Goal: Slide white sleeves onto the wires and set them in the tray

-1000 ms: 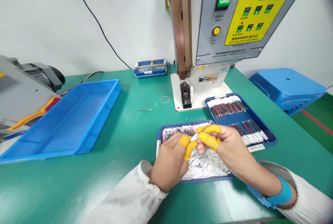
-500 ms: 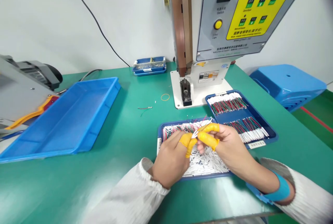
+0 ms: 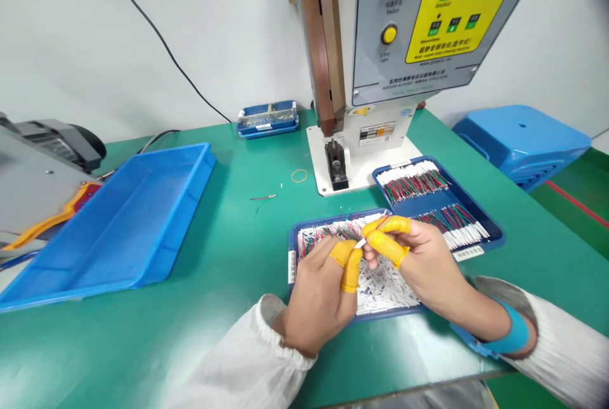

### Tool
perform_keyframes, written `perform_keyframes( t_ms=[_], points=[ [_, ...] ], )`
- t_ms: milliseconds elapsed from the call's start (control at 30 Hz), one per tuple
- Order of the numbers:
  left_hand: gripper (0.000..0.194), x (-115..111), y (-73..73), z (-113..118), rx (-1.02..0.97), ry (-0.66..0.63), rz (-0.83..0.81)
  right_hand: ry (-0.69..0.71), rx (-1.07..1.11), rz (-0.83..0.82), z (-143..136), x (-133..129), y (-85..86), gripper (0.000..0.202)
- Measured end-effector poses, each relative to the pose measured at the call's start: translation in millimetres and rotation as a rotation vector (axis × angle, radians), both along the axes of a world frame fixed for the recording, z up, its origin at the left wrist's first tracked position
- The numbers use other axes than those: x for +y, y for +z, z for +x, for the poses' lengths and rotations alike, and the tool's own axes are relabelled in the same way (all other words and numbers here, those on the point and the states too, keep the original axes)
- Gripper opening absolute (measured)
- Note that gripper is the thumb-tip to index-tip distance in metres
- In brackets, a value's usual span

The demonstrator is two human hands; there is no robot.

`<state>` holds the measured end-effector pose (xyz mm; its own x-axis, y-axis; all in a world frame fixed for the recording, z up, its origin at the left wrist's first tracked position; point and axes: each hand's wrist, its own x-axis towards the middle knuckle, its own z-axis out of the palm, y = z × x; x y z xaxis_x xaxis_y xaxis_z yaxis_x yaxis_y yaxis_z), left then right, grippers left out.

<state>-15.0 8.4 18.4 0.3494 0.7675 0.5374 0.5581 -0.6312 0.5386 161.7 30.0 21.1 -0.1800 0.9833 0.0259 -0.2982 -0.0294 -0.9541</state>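
Above the near blue tray (image 3: 292,241), my left hand (image 3: 322,292) pinches a small white sleeve (image 3: 360,244) between thumb and forefinger. My right hand (image 3: 421,258) is closed in a pinch on thin wires at the sleeve's other end; the fingertips hide most of them. Yellow finger cots cover the thumb and forefinger of both hands. Loose white sleeves (image 3: 385,285) fill the front of this tray, with red and green wires (image 3: 349,229) behind them. Beside it, a second blue tray (image 3: 419,203) bears two rows of wires with white sleeves.
A crimping machine (image 3: 333,66) stands behind the trays. To the left lies a large blue tray (image 3: 133,206) beside another machine (image 3: 38,181). A loose wire piece (image 3: 262,197) and a rubber band (image 3: 299,175) lie mid-table. A blue stool (image 3: 523,136) is at right.
The wire ends that fanned out above my fingers no longer show. The white sleeve now lies in line between my two pinches, and my view has shifted slightly.
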Motion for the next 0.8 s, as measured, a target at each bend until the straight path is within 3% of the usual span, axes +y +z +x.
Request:
perform_keyframes(
  t_ms=[200, 400, 567, 700, 800],
  points=[
    [0.027, -3, 3.0, -6, 0.004, 0.019, -0.046, 0.05, 0.015, 0.042, -1, 4, -3.2, 0.008],
    [0.027, -21, 0.5, -2, 0.13, 0.251, 0.001, 0.084, 0.008, 0.075, -3, 8, 9.5, 0.025],
    [0.027, -24, 21.8, 22, 0.222, 0.314, 0.002, 0.04, -0.009, 0.136, 6, 15, 22.8, 0.03],
    [0.021, -32, 35.2, 10, 0.283, 0.352, 0.068, -0.131, -0.131, 0.205, 51, 21, 41.4, 0.024],
    [0.019, -55, 24.9, -25, 0.22, 0.371, 0.009, -0.281, -0.337, 0.237, 110, 28, 50.8, 0.017]
  ],
)
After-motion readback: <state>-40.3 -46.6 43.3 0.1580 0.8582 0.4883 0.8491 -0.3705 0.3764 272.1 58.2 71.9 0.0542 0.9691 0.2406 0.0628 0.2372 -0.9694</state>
